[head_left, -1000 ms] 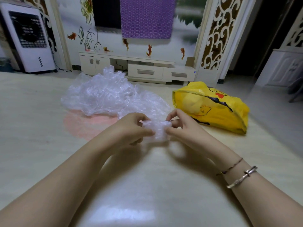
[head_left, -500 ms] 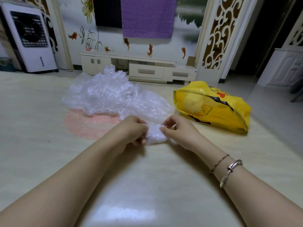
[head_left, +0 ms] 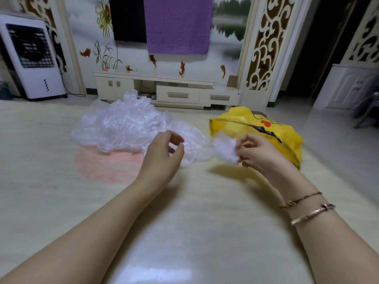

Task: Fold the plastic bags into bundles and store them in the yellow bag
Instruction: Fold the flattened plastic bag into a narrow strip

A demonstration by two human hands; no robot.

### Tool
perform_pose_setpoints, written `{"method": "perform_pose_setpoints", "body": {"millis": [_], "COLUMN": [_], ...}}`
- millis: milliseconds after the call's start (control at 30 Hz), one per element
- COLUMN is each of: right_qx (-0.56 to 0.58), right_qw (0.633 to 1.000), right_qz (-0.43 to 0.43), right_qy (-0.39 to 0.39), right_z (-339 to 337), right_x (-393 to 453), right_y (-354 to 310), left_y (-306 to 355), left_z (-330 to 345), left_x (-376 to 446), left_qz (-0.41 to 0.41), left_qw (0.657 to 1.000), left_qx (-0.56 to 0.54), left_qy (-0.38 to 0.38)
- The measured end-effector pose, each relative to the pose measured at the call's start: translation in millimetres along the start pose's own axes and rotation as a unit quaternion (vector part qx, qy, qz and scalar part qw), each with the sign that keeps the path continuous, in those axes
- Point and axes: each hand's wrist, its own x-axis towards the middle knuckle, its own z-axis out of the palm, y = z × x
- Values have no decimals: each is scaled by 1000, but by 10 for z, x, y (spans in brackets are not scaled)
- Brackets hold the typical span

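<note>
Bundle (head_left: 225, 149): light, springy, slippery film; right hand (head_left: 260, 152) pinches its right edge; left hand (head_left: 162, 154) loosely curled, empty; yellow bag (head_left: 266, 128) far right.

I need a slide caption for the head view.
Right hand holds a folded bundle near the yellow bag; left hand empty.

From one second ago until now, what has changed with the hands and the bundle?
The left hand let go of the bundle and now hangs loosely curled, holding nothing. The right hand alone pinches the bundle and has carried it to the right, toward the yellow bag. The pile of clear bags and the yellow bag stayed where they were.
</note>
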Motion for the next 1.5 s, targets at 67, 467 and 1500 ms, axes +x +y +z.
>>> {"method": "perform_pose_setpoints", "body": {"millis": [67,467,1500], "right_qx": [40,129,10], "right_qw": [996,965,995], "right_qz": [23,125,-94], "right_qy": [72,190,13], "right_z": [-92,-259,478], "right_x": [110,365,-106], "right_y": [75,308,-22], "left_y": [-71,-57,262], "left_z": [45,64,-244], "left_x": [4,-85,-54], "left_qz": [32,49,-106], "left_qw": [994,976,931], "left_qx": [98,167,-343], "left_qy": [-39,-127,-71]}}
